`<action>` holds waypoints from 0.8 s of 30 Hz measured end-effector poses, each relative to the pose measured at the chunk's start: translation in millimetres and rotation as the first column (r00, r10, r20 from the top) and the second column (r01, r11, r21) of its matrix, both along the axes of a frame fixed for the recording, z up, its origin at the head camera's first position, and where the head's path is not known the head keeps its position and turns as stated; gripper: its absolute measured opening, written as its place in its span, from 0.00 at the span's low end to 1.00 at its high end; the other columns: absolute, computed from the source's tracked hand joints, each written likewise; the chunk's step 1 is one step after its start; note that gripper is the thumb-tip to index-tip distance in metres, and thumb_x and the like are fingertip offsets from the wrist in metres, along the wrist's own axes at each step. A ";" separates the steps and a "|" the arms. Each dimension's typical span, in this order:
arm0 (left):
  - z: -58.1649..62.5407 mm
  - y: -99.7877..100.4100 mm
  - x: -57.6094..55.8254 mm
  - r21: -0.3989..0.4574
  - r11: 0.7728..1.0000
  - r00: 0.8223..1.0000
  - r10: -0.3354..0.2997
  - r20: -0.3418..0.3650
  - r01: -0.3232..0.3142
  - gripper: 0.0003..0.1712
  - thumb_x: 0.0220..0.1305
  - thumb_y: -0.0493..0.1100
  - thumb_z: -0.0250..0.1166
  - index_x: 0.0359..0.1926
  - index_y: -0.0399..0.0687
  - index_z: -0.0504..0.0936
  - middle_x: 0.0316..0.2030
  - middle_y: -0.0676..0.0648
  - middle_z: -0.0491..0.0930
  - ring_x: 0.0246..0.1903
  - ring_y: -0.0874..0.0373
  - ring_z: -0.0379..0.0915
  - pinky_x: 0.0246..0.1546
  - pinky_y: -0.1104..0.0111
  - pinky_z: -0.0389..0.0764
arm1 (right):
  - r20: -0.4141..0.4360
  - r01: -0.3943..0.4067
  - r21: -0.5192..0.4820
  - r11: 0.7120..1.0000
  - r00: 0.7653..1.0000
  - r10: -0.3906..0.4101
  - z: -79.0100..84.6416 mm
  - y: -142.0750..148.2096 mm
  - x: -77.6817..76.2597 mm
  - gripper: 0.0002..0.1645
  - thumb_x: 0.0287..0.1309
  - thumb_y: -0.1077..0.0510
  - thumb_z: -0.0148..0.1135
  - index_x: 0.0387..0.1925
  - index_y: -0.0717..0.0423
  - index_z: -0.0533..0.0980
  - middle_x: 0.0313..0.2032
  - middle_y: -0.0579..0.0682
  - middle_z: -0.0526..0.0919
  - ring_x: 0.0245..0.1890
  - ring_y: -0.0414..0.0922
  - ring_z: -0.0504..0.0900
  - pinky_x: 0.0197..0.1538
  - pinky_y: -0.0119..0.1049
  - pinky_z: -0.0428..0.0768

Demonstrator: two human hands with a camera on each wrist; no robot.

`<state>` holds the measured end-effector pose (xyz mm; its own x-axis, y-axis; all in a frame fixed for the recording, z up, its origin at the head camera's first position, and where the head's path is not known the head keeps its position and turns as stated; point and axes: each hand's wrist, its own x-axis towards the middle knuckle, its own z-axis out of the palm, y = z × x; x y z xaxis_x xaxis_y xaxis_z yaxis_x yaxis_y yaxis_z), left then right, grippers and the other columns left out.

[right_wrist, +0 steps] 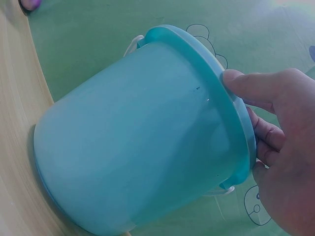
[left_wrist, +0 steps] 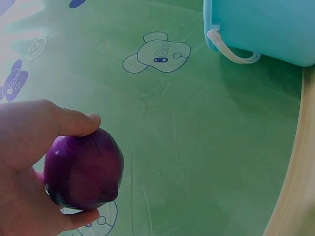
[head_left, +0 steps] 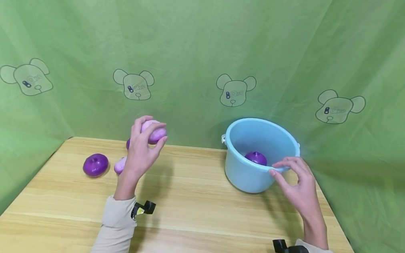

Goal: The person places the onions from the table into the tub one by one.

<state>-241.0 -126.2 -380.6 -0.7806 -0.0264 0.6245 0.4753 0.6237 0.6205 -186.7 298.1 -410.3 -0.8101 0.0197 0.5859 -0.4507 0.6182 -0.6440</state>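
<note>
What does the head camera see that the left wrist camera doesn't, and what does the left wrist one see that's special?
Only the head view shows the right hand pinching the rim of the blue bucket, the purple onion inside it, and another onion on the left part of the wooden table.

Only the left wrist view shows the smiley face on the green curtain and the droopy curve of the bucket's white handle.

Both show the left hand, its held onion, the bucket, the curtain and some table.
</note>
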 end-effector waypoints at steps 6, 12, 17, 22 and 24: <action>1.2 0.6 1.1 -0.001 1.000 1.000 -0.007 -0.012 0.007 0.21 0.61 0.39 0.74 0.56 0.50 0.85 0.67 0.38 0.65 0.64 0.39 0.61 0.63 0.41 0.72 | -0.006 -0.004 0.003 1.000 1.000 0.004 -0.2 0.6 -0.4 0.12 0.54 0.67 0.77 0.40 0.57 0.84 0.47 0.47 0.80 0.54 0.34 0.72 0.62 0.27 0.63; 2.8 1.8 2.5 0.001 1.000 1.000 -0.014 -0.008 0.014 0.21 0.61 0.39 0.74 0.56 0.50 0.85 0.67 0.39 0.65 0.64 0.39 0.62 0.62 0.42 0.72 | -0.013 -0.005 0.008 1.000 1.000 0.005 0.0 0.5 -0.8 0.13 0.53 0.68 0.77 0.40 0.58 0.84 0.47 0.47 0.80 0.53 0.34 0.72 0.62 0.27 0.64; 3.3 3.0 3.0 0.019 0.999 0.999 -0.034 -0.006 0.034 0.21 0.61 0.38 0.75 0.56 0.50 0.85 0.67 0.39 0.66 0.65 0.39 0.62 0.63 0.41 0.72 | -0.011 -0.007 0.005 1.000 1.000 0.007 0.7 0.0 -0.4 0.12 0.53 0.68 0.77 0.40 0.57 0.84 0.47 0.47 0.81 0.53 0.34 0.72 0.61 0.26 0.64; 2.9 4.1 2.6 0.028 0.999 0.999 -0.046 -0.010 0.046 0.21 0.60 0.38 0.75 0.56 0.50 0.85 0.67 0.39 0.66 0.65 0.40 0.62 0.64 0.40 0.71 | -0.012 -0.011 -0.004 1.000 1.000 0.011 2.1 -0.9 1.0 0.13 0.53 0.68 0.77 0.40 0.57 0.85 0.47 0.49 0.81 0.53 0.35 0.72 0.61 0.27 0.64; 3.3 4.7 2.9 0.030 0.998 0.999 -0.049 -0.013 0.049 0.21 0.60 0.38 0.75 0.56 0.50 0.85 0.67 0.39 0.66 0.65 0.40 0.62 0.64 0.41 0.71 | -0.011 -0.010 -0.008 1.000 1.000 0.010 2.6 -1.2 1.8 0.13 0.52 0.68 0.77 0.40 0.57 0.85 0.47 0.50 0.81 0.53 0.35 0.72 0.61 0.27 0.64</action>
<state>-238.1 -121.5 -377.3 -0.7735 -0.0072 0.6338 0.5129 0.5803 0.6326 -184.9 296.9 -407.7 -0.8036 0.0162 0.5950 -0.4642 0.6085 -0.6436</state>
